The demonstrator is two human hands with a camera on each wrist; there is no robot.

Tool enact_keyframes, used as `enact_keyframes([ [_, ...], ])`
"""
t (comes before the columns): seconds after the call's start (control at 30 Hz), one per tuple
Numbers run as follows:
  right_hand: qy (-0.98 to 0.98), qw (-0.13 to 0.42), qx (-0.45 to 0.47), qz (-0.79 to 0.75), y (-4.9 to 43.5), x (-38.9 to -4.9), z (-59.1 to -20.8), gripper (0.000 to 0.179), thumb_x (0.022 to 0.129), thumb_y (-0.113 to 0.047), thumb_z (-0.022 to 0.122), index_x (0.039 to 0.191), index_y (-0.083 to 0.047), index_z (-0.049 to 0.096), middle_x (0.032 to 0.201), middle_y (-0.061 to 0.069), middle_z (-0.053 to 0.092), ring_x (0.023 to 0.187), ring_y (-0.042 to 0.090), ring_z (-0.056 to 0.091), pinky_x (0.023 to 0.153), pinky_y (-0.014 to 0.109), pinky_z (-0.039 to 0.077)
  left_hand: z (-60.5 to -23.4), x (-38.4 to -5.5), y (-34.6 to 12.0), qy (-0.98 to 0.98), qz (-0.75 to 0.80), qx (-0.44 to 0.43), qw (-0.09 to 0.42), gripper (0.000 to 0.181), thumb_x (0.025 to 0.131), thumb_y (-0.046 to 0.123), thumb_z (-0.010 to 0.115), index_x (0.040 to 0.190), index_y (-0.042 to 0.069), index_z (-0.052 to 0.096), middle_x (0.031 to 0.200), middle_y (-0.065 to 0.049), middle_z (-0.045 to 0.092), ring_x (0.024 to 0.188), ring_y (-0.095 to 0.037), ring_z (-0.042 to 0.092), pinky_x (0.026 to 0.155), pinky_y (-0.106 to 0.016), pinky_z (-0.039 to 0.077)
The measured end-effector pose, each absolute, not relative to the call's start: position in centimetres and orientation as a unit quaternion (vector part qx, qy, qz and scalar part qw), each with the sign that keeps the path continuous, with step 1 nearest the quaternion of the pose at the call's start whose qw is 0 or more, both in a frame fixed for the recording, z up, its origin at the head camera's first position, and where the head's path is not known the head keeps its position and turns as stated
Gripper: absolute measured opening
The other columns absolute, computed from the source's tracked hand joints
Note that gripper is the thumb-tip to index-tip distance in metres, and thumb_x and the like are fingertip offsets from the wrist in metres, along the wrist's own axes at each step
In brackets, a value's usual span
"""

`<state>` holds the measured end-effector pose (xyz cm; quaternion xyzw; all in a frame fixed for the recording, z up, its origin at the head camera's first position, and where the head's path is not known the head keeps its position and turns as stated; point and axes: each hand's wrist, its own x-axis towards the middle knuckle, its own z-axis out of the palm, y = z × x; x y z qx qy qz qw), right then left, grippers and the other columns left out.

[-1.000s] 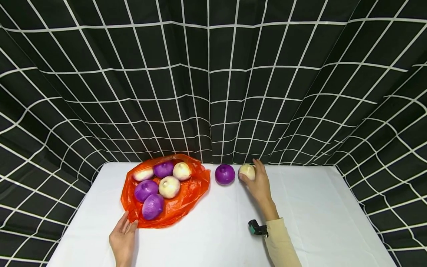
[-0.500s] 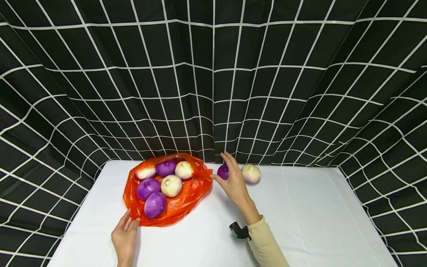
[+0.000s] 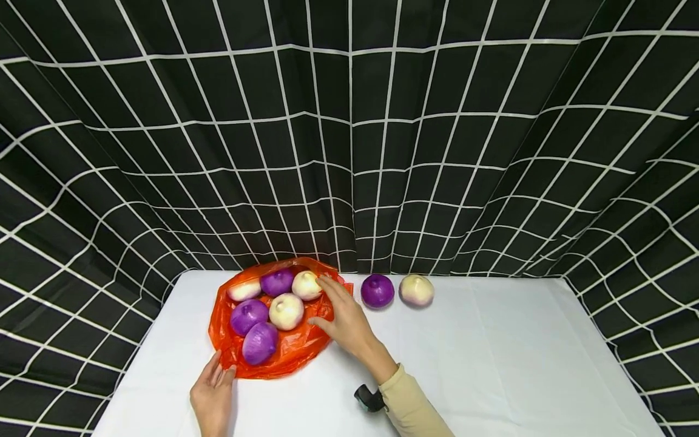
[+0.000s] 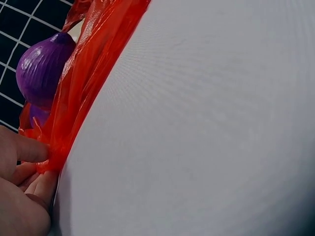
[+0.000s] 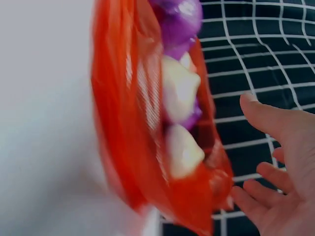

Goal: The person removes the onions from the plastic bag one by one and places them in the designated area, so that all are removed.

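Observation:
An orange-red plastic bag (image 3: 311, 346) lies opened out on the left of the table, holding several purple and pale onions. My left hand (image 3: 213, 394) pinches the bag's near left edge between thumb and fingers; the left wrist view shows the film (image 4: 51, 155) between them. Over the bag's right side, my right hand (image 3: 346, 321) is spread with nothing in its grasp. Its fingertips are by a pale onion (image 3: 306, 285), and from these views I cannot tell if they touch it. Another pale onion (image 3: 286, 311) and a purple onion (image 3: 260, 343) lie nearer to me.
To the right of the bag, a purple onion (image 3: 377, 291) and a pale onion (image 3: 417, 290) sit side by side near the table's back edge. A black curtain with white grid lines (image 3: 437, 152) rises behind the white-covered table (image 3: 519, 364).
My right hand has moved left from the pale onion outside, past the purple one, to above the bag. The left hand stays at the bag's edge.

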<state>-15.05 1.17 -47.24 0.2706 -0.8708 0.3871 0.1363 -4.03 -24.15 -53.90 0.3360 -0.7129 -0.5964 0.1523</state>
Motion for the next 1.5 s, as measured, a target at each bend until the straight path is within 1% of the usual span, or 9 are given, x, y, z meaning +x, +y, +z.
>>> enact_keyframes([
  [0.13, -0.876, 0.131, 0.299, 0.355, -1.3, -15.3, -48.4, 0.070, 0.080, -0.023, 0.083, 0.139, -0.004, 0.051, 0.142, 0.012, 0.052, 0.131, 0.025, 0.049, 0.109, 0.037, 0.045, -53.9, -3.5, -24.6, -0.706, -0.597, 0.335, 0.182, 0.051, 0.087, -0.008, 0.061, 0.137, -0.004, 0.052, 0.137, -0.029, 0.049, 0.097, 0.015, 0.056, 0.075, 0.001, 0.047],
  [0.2, -0.879, 0.130, 0.317, 0.332, -2.3, -15.4, -49.0, 0.069, 0.081, -0.026, 0.082, 0.139, -0.005, 0.051, 0.142, 0.010, 0.051, 0.130, 0.023, 0.049, 0.108, 0.035, 0.046, -53.8, -3.5, -24.7, -0.706, -0.596, 0.335, 0.186, 0.051, 0.087, -0.007, 0.061, 0.138, -0.004, 0.052, 0.137, -0.029, 0.048, 0.088, 0.022, 0.051, 0.075, 0.001, 0.047],
  [0.37, -0.894, 0.124, 0.340, 0.264, -3.7, -15.4, -49.8, 0.077, 0.078, -0.030, 0.084, 0.142, -0.006, 0.048, 0.144, 0.011, 0.048, 0.133, 0.022, 0.046, 0.108, 0.036, 0.046, -53.9, -3.9, -24.4, -0.717, -0.587, 0.337, 0.166, 0.052, 0.088, -0.004, 0.062, 0.139, -0.003, 0.050, 0.137, -0.028, 0.049, 0.114, -0.003, 0.056, 0.077, 0.000, 0.047],
  [0.47, -0.906, 0.119, 0.342, 0.220, -4.1, -15.2, -50.0, 0.078, 0.079, -0.029, 0.083, 0.143, -0.006, 0.046, 0.146, 0.012, 0.047, 0.136, 0.024, 0.043, 0.111, 0.037, 0.043, -54.1, -3.9, -24.1, -0.717, -0.588, 0.339, 0.162, 0.052, 0.089, -0.004, 0.062, 0.139, -0.004, 0.050, 0.136, -0.029, 0.049, 0.117, -0.011, 0.055, 0.076, 0.000, 0.047],
  [0.77, -0.916, 0.139, 0.334, 0.172, -5.3, -15.1, -51.0, 0.077, 0.077, -0.029, 0.084, 0.141, -0.006, 0.048, 0.145, 0.012, 0.048, 0.135, 0.025, 0.044, 0.113, 0.035, 0.040, -54.2, -3.9, -23.9, -0.718, -0.586, 0.331, 0.176, 0.051, 0.087, -0.006, 0.062, 0.137, -0.006, 0.051, 0.133, -0.030, 0.051, 0.095, 0.016, 0.053, 0.075, 0.000, 0.047],
  [1.1, -0.912, 0.145, 0.335, 0.184, -5.2, -15.3, -51.7, 0.071, 0.080, -0.030, 0.082, 0.140, -0.008, 0.051, 0.144, 0.009, 0.049, 0.135, 0.023, 0.044, 0.109, 0.033, 0.045, -54.2, -4.0, -23.8, -0.715, -0.589, 0.325, 0.191, 0.050, 0.087, -0.007, 0.061, 0.136, -0.008, 0.051, 0.133, -0.030, 0.051, 0.087, 0.022, 0.050, 0.074, 0.000, 0.047],
  [1.33, -0.910, 0.141, 0.327, 0.211, -4.1, -15.0, -50.2, 0.073, 0.079, -0.031, 0.083, 0.141, -0.011, 0.050, 0.145, 0.008, 0.049, 0.135, 0.020, 0.044, 0.104, 0.035, 0.050, -54.1, -4.0, -23.7, -0.719, -0.584, 0.330, 0.182, 0.052, 0.088, -0.007, 0.061, 0.138, -0.007, 0.050, 0.134, -0.032, 0.050, 0.106, 0.004, 0.057, 0.074, 0.000, 0.047],
  [1.43, -0.907, 0.144, 0.325, 0.224, -3.6, -14.9, -49.6, 0.073, 0.079, -0.033, 0.082, 0.141, -0.011, 0.050, 0.145, 0.008, 0.049, 0.134, 0.020, 0.044, 0.103, 0.036, 0.050, -54.1, -4.0, -23.7, -0.714, -0.589, 0.331, 0.184, 0.051, 0.087, -0.007, 0.061, 0.138, -0.006, 0.051, 0.133, -0.031, 0.050, 0.101, 0.010, 0.055, 0.075, 0.000, 0.047],
  [1.5, -0.907, 0.141, 0.321, 0.233, -3.2, -14.9, -49.4, 0.073, 0.079, -0.033, 0.082, 0.142, -0.011, 0.050, 0.146, 0.008, 0.048, 0.134, 0.020, 0.045, 0.102, 0.038, 0.051, -54.1, -4.0, -23.7, -0.715, -0.588, 0.332, 0.181, 0.051, 0.088, -0.006, 0.061, 0.138, -0.006, 0.050, 0.134, -0.030, 0.050, 0.108, 0.003, 0.056, 0.075, 0.000, 0.047],
])
